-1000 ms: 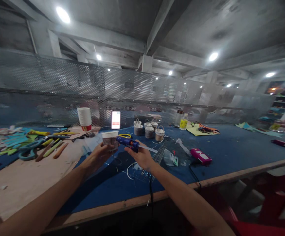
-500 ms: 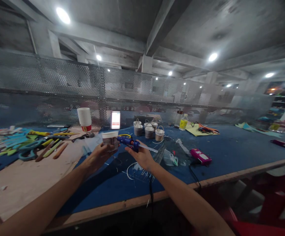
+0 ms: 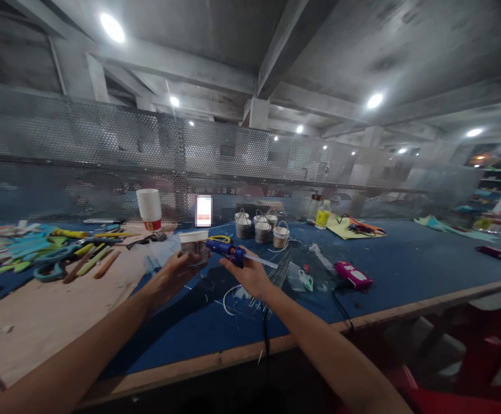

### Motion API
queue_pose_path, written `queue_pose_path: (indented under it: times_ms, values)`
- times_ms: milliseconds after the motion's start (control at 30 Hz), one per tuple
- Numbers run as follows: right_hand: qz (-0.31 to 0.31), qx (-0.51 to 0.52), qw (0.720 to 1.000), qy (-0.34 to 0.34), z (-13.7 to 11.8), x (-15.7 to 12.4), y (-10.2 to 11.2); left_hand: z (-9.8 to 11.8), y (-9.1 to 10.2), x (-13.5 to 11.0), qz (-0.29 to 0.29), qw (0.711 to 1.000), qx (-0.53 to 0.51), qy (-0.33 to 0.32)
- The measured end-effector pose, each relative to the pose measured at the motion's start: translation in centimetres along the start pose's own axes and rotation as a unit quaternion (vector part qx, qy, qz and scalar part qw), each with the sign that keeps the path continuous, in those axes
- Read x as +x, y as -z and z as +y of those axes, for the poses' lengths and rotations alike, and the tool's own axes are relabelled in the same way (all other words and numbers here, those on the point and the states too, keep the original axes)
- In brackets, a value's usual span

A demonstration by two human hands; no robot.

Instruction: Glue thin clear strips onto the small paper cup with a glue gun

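A paper cup (image 3: 192, 241) with a white rim and a greyish wrapping is gripped in my left hand (image 3: 176, 275), held upright above the blue table. My right hand (image 3: 252, 276) is closed around a blue hot glue gun (image 3: 226, 250), a clear glue stick jutting from its rear. The gun's nozzle points left and meets or nearly meets the cup's side; I cannot tell whether they touch. Behind the hands stand several wrapped cups with wire handles (image 3: 262, 231). Thin wires (image 3: 281, 270) lie on the table beside my right hand.
At the left are a stack of paper cups (image 3: 149, 208), blue-handled scissors (image 3: 52, 263) and several strips and tools on a pale board (image 3: 30, 322). A magenta device (image 3: 352, 275) with a cord lies at right, with a yellow-labelled bottle (image 3: 322, 215) farther back. Perforated metal screens the rear.
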State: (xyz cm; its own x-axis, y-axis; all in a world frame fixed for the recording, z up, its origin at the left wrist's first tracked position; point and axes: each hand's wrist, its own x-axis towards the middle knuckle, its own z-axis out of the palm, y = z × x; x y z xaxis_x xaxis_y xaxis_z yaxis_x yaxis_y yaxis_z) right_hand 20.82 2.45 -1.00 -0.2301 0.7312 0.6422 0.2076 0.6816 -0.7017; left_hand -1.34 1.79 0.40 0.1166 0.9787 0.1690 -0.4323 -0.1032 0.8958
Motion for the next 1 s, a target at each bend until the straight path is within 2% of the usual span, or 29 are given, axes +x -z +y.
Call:
queue_pose_path:
  times_ms: [433,1000]
  values:
    - [0.004,-0.006,1.000,-0.010,0.31,-0.02,-0.05,0.34,-0.35,-0.38,0.021,1.000,0.003,0.013]
    - [0.004,0.000,1.000,-0.012,0.56,0.18,0.02,0.83,-0.66,-0.74,0.016,1.000,-0.009,0.020]
